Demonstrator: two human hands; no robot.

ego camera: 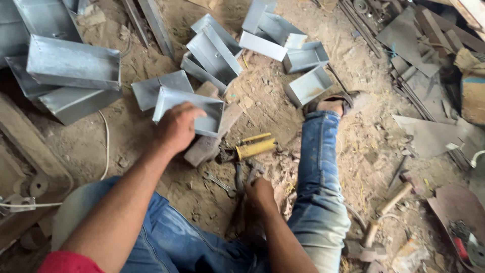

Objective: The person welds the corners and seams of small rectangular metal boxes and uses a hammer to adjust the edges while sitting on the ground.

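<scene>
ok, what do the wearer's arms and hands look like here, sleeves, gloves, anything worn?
Both hands are bare: no gloves, rings or watch visible on the left hand or the right hand. Forearms are uncovered. A red sleeve edge shows on the left upper arm. Below: faded blue jeans.

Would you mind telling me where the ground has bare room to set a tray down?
Bare dirt lies between the left hand's tray and the small trays, and right of the jeans leg. Crowded: stacked trays, tools by the right hand.
</scene>
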